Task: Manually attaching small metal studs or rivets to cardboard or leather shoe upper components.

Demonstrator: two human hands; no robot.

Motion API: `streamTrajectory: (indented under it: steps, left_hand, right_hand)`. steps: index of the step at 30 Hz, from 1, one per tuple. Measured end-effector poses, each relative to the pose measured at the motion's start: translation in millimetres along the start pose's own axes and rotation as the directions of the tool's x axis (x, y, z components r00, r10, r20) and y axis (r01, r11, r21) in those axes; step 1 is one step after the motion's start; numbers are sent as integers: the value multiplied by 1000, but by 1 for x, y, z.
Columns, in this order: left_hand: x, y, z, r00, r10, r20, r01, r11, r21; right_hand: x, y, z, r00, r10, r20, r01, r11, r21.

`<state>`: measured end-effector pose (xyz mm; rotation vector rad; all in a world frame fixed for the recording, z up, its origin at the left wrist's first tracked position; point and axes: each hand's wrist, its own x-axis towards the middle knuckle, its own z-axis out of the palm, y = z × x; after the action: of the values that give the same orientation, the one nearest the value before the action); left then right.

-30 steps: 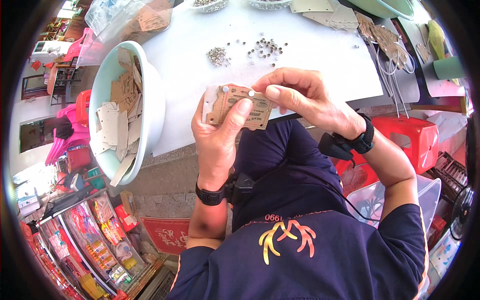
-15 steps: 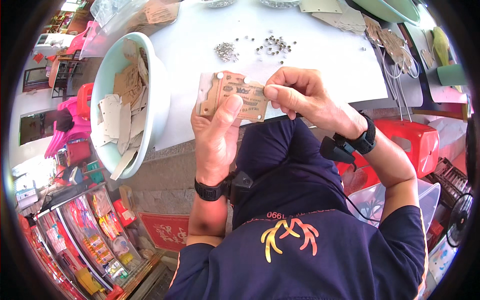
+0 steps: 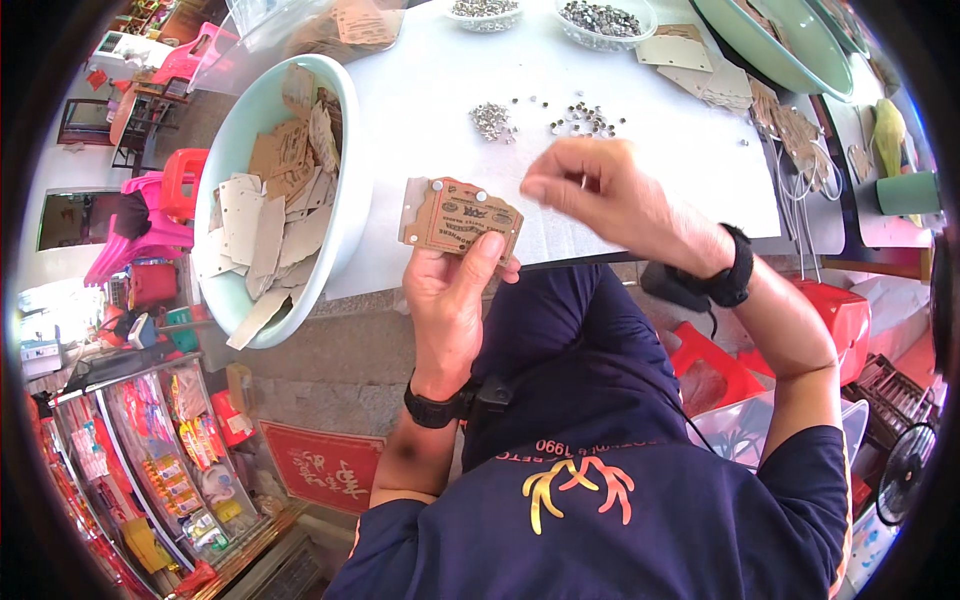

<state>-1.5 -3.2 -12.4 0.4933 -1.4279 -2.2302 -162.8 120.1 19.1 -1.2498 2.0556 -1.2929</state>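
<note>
From afar I judge this step as fitting small silver metal studs (image 3: 490, 122) to the flat brown cardboard piece (image 3: 462, 217), pinched at twelve o'clock by my left hand (image 3: 445, 290), while my right hand (image 3: 615, 190), curled at its three o'clock, whether empty I cannot tell, next needs precise aim.
</note>
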Motion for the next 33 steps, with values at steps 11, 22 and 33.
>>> streamTrajectory:
  steps: [11,22,33]
  left_hand:
    - [1,-1,2,1000,14,-25,-16,998,-57]
    - [1,-2,0,1000,9,-7,-9,998,-56]
    - [2,-2,-1,1000,10,20,-9,998,-58]
  right_hand:
    - [53,18,-8,932,-358,62,336,785,-520]
    - [73,25,6,912,-367,185,391,636,-665]
    - [69,32,3,947,-290,135,310,725,-615]
